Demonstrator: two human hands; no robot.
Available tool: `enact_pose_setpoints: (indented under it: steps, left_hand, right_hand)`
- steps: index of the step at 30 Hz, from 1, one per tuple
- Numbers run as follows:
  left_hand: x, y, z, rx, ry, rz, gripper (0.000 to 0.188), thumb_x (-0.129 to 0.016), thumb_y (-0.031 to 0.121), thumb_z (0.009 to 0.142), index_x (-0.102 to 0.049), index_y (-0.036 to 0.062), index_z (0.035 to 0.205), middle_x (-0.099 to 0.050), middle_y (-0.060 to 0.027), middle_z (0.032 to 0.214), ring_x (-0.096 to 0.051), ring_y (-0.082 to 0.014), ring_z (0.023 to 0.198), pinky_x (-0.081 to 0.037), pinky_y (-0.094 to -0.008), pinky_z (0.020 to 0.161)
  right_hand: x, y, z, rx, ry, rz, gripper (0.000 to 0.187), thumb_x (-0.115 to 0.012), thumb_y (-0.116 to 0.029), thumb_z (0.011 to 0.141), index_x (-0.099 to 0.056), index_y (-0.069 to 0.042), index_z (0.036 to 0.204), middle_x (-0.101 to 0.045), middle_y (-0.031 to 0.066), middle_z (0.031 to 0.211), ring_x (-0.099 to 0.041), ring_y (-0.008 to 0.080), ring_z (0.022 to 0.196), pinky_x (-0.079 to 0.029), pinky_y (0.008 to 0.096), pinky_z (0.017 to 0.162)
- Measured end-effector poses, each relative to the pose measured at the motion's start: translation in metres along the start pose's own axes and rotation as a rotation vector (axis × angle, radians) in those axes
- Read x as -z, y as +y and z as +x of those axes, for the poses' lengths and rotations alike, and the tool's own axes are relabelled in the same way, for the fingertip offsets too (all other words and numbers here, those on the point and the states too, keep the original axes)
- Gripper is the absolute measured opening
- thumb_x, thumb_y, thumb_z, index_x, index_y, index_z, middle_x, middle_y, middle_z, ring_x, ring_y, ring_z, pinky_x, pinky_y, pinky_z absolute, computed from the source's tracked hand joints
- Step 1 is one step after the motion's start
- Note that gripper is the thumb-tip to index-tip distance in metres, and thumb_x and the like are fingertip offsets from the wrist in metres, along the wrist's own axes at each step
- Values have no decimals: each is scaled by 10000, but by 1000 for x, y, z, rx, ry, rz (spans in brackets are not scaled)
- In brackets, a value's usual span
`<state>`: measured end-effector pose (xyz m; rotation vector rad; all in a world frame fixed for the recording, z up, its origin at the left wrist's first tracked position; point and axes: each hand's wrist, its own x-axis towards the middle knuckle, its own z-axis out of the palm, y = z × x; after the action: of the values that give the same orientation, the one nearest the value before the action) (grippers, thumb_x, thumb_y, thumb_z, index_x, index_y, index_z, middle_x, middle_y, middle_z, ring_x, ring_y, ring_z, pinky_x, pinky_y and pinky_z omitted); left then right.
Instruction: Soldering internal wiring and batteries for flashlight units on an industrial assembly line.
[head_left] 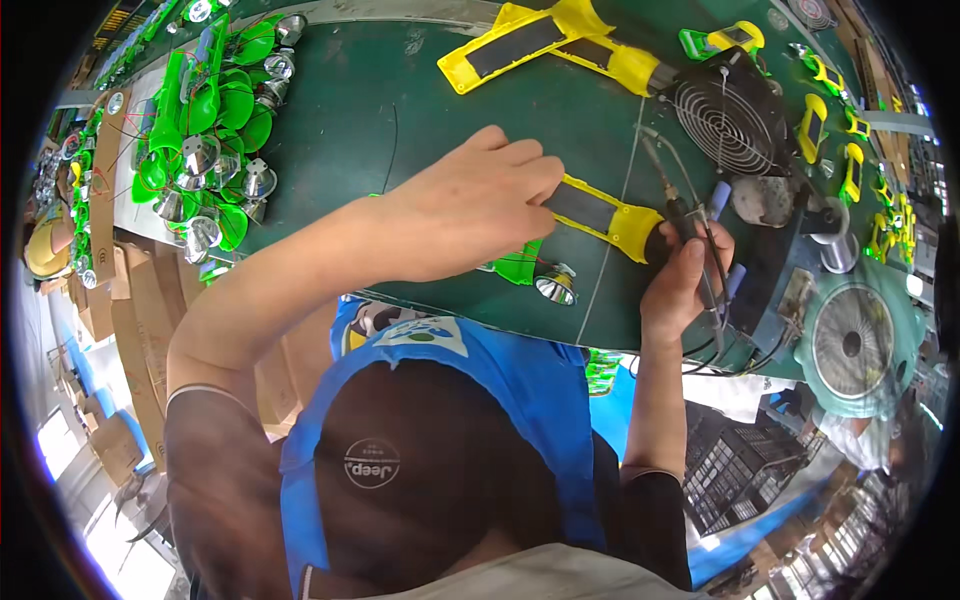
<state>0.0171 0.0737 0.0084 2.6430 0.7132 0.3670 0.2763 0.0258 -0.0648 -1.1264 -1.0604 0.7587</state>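
My right hand (690,268) is wrapped round a soldering iron (682,212) with a dark handle, its metal tip pointing up and away. My left hand (478,205) is closed, fingers curled down at the left end of a yellow lamp housing (632,229) with a dark panel. What its fingertips pinch is hidden beneath the hand. Below and beside that hand lies a green lamp part (518,264), partly covered, with a shiny round reflector (555,287) at its right end.
More yellow housings (512,50) overlap at the far side of the green table (330,110). A black fan (728,120) with a wire guard stands right of them. Green lamp parts with reflectors (200,155) crowd the left. A larger round fan (852,338) is at right.
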Motion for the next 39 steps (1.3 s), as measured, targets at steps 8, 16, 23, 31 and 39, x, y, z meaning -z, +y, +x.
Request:
enact_pose_setpoints:
  steps: [8,16,23,31,39]
  left_hand:
    - [-35,19,1,82,273,-127,161,-705,72,724,-565,90,802,-553,-33,823,-550,-227,860,-407,-364,801]
    - [-40,23,20,286,214,178,86,-655,101,691,-619,87,769,-592,-55,731,-603,-228,767,-433,-352,703]
    - [-15,24,45,271,-179,211,172,-707,203,768,-623,54,749,-613,-95,660,-627,-285,704,-438,-386,650]
    - [-15,20,50,251,-137,164,178,-705,189,766,-614,48,706,-618,-115,640,-624,-311,675,-442,-412,619]
    - [-29,16,37,273,-68,276,138,-669,167,800,-612,53,748,-623,-93,655,-614,-300,633,-445,-396,601]
  right_hand:
    - [-33,-1,2,-58,-140,17,310,-532,-253,984,-452,-34,1188,-597,128,1090,-609,195,973,-461,347,888]
    - [-47,-11,-24,-157,-223,97,383,-550,-310,974,-427,-25,1198,-584,113,1068,-565,160,984,-409,312,932]
    - [-47,-11,-22,-185,-161,182,349,-527,-286,988,-442,-24,1201,-560,90,1092,-577,148,976,-436,306,905]
    - [-45,-10,-21,-178,-162,181,340,-515,-269,991,-440,-12,1201,-578,107,1085,-575,147,977,-432,310,910]
    - [-47,-8,-21,-180,-132,212,357,-565,-302,973,-433,-27,1159,-593,109,1011,-558,148,955,-436,297,893]
